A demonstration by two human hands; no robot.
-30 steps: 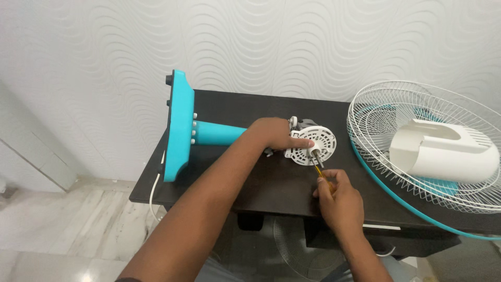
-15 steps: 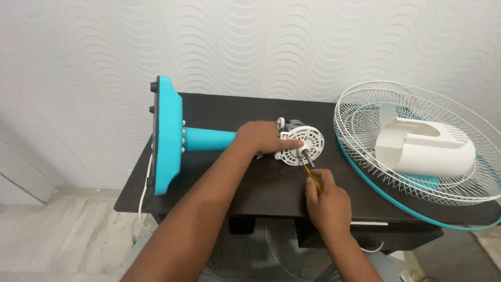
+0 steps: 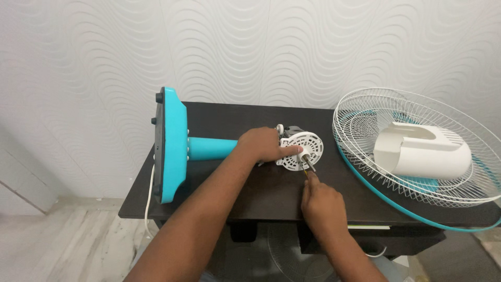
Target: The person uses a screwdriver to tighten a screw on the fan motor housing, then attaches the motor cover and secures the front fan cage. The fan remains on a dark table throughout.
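A table fan lies on its side on a dark table (image 3: 261,193). Its turquoise base (image 3: 171,143) stands on edge at the left, and the turquoise stem (image 3: 211,148) runs right to the white vented motor plate (image 3: 305,146) with a metal shaft. My left hand (image 3: 263,145) grips the motor housing, thumb on the plate. My right hand (image 3: 322,201) holds a small screwdriver with a yellow handle (image 3: 306,171), its tip at the plate's lower edge.
A white wire fan guard (image 3: 365,112) with a turquoise rim lies at the table's right, with a white motor cover (image 3: 425,151) resting in it. A white cord (image 3: 150,193) hangs off the left edge. A wavy white wall is behind.
My right hand has moved up closer to the motor plate, hiding most of the screwdriver. The view has shifted slightly; my left hand keeps its hold.
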